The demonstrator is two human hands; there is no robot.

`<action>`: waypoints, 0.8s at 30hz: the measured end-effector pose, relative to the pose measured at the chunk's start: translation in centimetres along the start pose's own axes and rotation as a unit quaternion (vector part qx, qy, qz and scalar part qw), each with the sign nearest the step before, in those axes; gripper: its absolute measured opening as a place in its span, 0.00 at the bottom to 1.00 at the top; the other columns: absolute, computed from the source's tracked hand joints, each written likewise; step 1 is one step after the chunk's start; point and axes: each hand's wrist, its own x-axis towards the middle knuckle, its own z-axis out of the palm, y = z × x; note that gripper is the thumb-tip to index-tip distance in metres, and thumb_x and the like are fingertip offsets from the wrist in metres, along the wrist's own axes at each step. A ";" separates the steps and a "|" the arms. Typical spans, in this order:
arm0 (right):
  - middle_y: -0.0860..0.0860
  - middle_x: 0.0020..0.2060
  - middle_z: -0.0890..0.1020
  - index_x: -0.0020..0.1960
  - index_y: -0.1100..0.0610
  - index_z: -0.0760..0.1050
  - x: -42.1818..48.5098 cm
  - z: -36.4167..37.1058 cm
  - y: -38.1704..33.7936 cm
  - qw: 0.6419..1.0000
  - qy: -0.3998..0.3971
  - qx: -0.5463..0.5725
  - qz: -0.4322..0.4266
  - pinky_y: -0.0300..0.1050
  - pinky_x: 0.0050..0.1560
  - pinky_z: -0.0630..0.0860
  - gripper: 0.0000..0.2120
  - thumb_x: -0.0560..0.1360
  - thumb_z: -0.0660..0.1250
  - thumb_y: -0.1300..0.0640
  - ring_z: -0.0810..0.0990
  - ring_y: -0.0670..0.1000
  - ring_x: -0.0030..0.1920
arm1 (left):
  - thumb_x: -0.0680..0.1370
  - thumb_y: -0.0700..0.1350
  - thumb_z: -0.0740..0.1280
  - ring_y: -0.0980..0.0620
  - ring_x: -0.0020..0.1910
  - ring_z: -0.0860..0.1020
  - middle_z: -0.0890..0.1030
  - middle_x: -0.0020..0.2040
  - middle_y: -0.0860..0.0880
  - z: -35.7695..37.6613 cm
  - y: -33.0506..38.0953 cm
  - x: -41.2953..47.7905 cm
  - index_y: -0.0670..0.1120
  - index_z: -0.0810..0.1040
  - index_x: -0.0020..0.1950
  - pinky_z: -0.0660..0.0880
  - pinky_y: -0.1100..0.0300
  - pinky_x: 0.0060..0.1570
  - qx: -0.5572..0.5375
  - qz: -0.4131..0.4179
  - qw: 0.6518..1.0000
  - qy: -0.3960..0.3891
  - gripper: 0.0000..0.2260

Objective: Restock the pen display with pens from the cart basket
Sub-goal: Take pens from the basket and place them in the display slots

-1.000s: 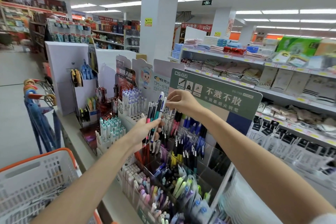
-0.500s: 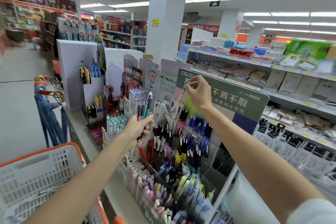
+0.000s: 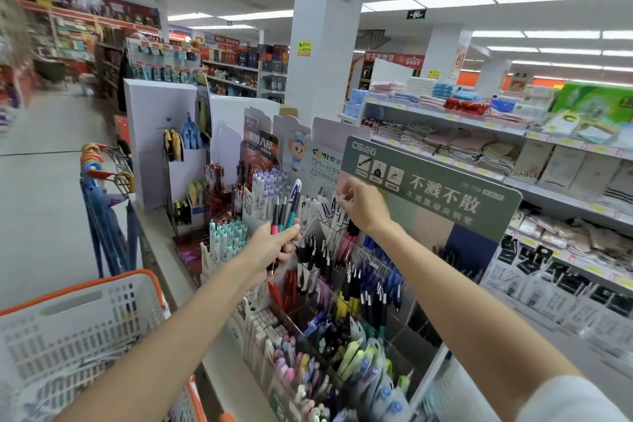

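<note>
My left hand grips a small bunch of pens, pink, dark and teal, upright in front of the display's left side. My right hand reaches over the tiered pen display and pinches the top of a white pen at the back row of white pens. That row stands just below the green header card. The display's clear compartments hold black, red, blue, yellow and pastel pens. The white cart basket with an orange rim sits at the lower left; its contents are blurred.
More pen stands with teal-and-white pens and cardboard displays line the counter to the left. A shelf unit of towels and packaged goods runs along the right. Stacked cart handles stand beside the aisle floor.
My right hand left the bunch with a pen, rose toward the green header card, then came down to the white pen row. My left hand stayed low with the remaining pens.
</note>
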 end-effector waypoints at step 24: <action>0.51 0.48 0.84 0.61 0.59 0.78 -1.5 -4.5 -1.0 0.969 -0.059 0.237 0.028 0.39 0.48 0.81 0.14 0.78 0.70 0.55 0.84 0.50 0.45 | 0.82 0.40 0.65 0.57 0.36 0.79 0.85 0.50 0.45 3.6 -0.4 0.7 0.40 0.78 0.58 0.76 0.66 0.29 0.010 0.002 0.999 -0.051 0.07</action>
